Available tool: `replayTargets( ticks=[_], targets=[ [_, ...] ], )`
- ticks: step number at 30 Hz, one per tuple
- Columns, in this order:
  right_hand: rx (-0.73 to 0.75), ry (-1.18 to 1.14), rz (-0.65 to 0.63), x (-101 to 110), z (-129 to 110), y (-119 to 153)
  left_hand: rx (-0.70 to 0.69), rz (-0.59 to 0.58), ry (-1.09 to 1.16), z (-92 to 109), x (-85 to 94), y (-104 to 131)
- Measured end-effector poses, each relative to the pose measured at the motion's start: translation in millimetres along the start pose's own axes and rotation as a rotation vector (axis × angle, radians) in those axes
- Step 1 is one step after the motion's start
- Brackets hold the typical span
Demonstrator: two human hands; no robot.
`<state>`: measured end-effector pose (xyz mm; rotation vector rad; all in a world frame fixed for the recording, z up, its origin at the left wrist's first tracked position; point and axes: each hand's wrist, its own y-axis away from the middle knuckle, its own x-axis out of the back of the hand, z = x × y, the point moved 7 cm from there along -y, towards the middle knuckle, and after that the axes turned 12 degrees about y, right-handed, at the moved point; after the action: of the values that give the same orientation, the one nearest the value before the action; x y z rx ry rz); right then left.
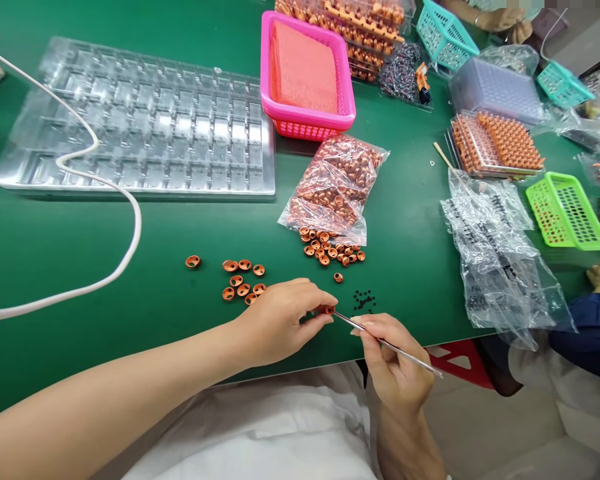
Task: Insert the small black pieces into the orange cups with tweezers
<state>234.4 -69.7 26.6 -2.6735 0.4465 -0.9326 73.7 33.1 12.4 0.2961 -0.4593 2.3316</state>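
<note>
Between its thumb and fingertips my left hand (pixel 285 320) pinches a small copper-coloured cup (pixel 329 310) near the table's front edge. My right hand (pixel 397 363) grips a thin metal tool (pixel 395 348) like a pen, and the tool's tip meets the cup. Several similar cups (pixel 243 290) lie just beyond my left hand, with a single one (pixel 193 262) further left. Tiny black pieces (pixel 364 300) are scattered beyond my right hand. More loose cups (pixel 324 253) lie at the mouth of a clear bag (pixel 337 180) full of them.
Clear plastic trays (pixel 155 127) and a white cable (pixel 136 227) occupy the left. Behind the bag stands a pink basket (pixel 350 73). Empty plastic bags (pixel 500 260), a green basket (pixel 543 213) and orange parts (pixel 510 143) are at the right, near another person's sleeve (pixel 590 333).
</note>
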Motion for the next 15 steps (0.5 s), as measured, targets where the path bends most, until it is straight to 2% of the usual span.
replayTargets(
  ticks=[10,15],
  targets=[
    [0.083,0.052,-0.082,-2.0,-5.7,-4.6,-0.049,0.007,-0.013,3.0,-1.0,-0.4],
    [0.196,0.129,-0.118,-2.6,-14.1,-6.3,-0.019,-0.013,-0.028,2.4,-1.7,-0.6]
  ],
)
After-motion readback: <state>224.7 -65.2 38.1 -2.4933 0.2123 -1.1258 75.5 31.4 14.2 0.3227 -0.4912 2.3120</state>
